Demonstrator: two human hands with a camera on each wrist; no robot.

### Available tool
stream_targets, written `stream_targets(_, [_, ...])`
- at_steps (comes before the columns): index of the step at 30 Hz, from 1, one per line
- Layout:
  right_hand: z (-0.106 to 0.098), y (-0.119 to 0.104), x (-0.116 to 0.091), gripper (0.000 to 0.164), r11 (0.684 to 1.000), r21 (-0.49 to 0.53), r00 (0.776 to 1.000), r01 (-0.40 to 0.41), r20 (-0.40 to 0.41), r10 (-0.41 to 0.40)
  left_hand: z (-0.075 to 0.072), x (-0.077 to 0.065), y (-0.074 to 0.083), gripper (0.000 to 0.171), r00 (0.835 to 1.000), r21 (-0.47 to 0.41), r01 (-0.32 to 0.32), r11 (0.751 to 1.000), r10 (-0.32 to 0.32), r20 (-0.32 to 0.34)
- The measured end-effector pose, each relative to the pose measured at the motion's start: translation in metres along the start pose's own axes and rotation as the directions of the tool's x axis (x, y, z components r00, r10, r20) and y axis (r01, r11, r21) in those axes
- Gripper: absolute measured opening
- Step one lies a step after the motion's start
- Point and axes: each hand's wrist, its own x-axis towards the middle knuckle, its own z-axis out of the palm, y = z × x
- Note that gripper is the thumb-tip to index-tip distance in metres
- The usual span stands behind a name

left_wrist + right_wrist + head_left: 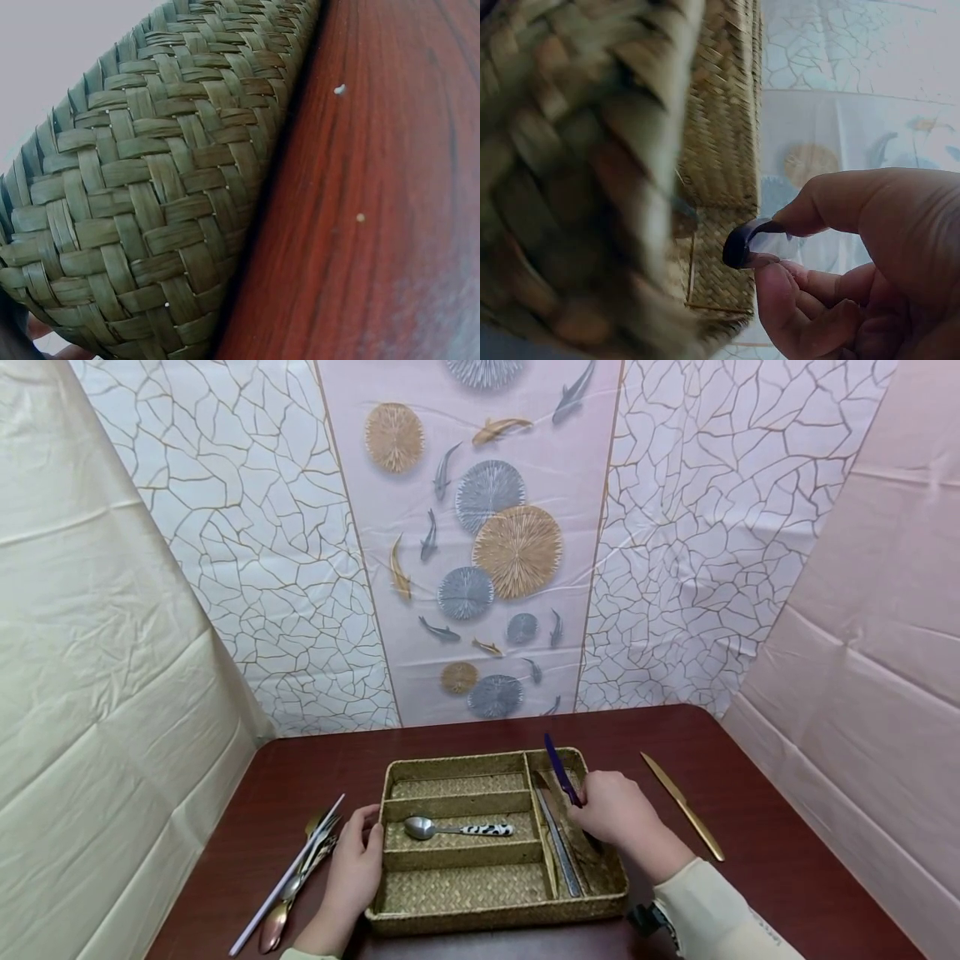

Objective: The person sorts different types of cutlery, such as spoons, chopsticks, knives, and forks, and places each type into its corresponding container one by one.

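Observation:
A woven cutlery tray (480, 916) with several compartments sits on the table. My right hand (617, 807) pinches a dark blue knife (558, 767) above the tray's right compartment, the knife pointing away from me. In the right wrist view, thumb and fingertips hold the dark end of the knife (739, 246). A silver knife (558, 843) lies lengthwise in that compartment. In the middle left compartment rests a spoon (457, 829) with a black-and-white patterned handle. My left hand (356, 864) touches the tray's left outer wall; its fingertips are barely visible in the left wrist view.
Left of the tray lies a pile of spoons and forks (298, 872), with a long pale stick (288, 872) across it. A gold knife (682, 806) lies on the dark red table (780, 860) to the right. Patterned cloth (480, 643) hangs behind.

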Motion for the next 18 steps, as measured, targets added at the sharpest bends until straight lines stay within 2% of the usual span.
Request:
stream_targets(10, [0.012,-0.009,-0.007,0.045,1.0,-0.013,0.998,0.018,0.055,-0.017,0.001,0.0,-0.001,0.031,1.0,0.004,-0.001,1.0,0.001,-0.005])
stream_targets(18, [0.018,-0.012,-0.007,0.043,0.993,-0.104,0.998,0.051,0.052,-0.046,0.001,0.0,0.0,0.03,1.0,0.007,0.003,1.0,-0.003,-0.003])
